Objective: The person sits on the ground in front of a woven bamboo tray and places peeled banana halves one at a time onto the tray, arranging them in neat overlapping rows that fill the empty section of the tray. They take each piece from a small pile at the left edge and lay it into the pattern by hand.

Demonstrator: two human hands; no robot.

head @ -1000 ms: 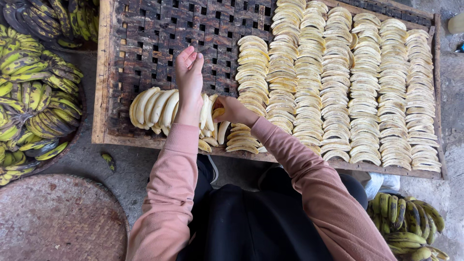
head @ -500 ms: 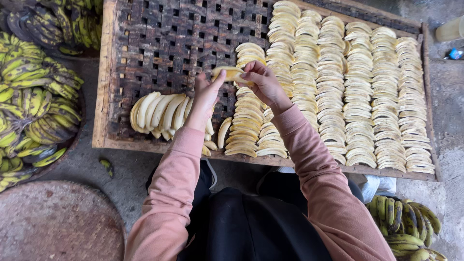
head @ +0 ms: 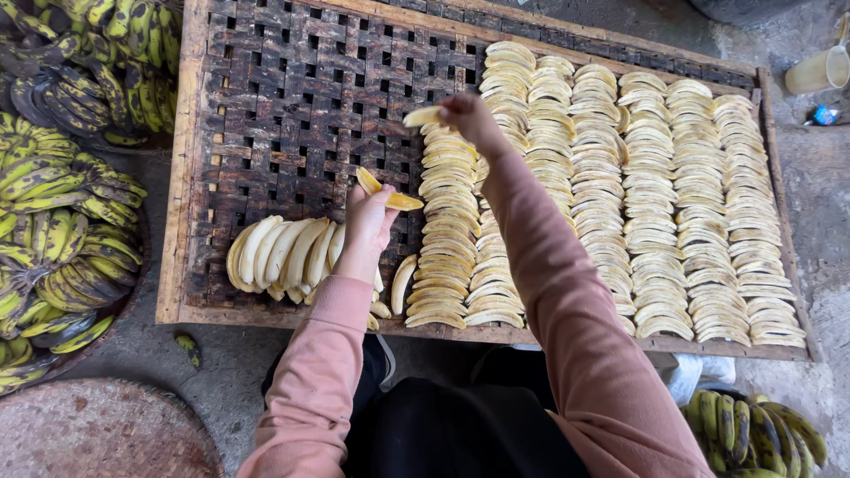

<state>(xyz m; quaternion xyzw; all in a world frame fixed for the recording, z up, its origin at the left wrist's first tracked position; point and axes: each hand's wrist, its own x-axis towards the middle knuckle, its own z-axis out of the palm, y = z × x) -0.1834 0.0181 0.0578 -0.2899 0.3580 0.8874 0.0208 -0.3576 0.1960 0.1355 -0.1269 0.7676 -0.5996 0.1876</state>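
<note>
Right hand (head: 467,113) pinches one banana slice (head: 422,116) by its right end, grip closed on it, held over the far end of the short slice row (head: 447,230) in the middle of the woven drying rack (head: 292,97). Left hand (head: 367,226) is closed on two more slices (head: 387,193) that fan out above the fingers, just right of the pile of peeled halves (head: 283,252) at the rack's near edge.

Risks, as I read them:
- The pinch is at the tip only; a soft slice could bend or snap and fall onto bare lattice, or partly through a hole.
- Set down crooked, it overlaps its neighbour and the row loses its even shingle.
- The right sleeve (head: 549,265) passes low over the row; a drag could shift laid slices.
- The left-hand slices are loosely fanned; one could slip onto the pile.
- Near-edge slices sit close to the frame rail (head: 567,335); a knock sends them to the floor.

Around: finished rows (head: 673,204) fill the right half. Unpeeled green-yellow bananas in a basket (head: 53,230) left, more at near right (head: 753,434). Round woven lid (head: 97,434) near left.

Packages: a pale cream cup (head: 819,71) at far right beyond the rack, a small blue object (head: 825,115) beside it, too small to identify. No labels or signs visible.
</note>
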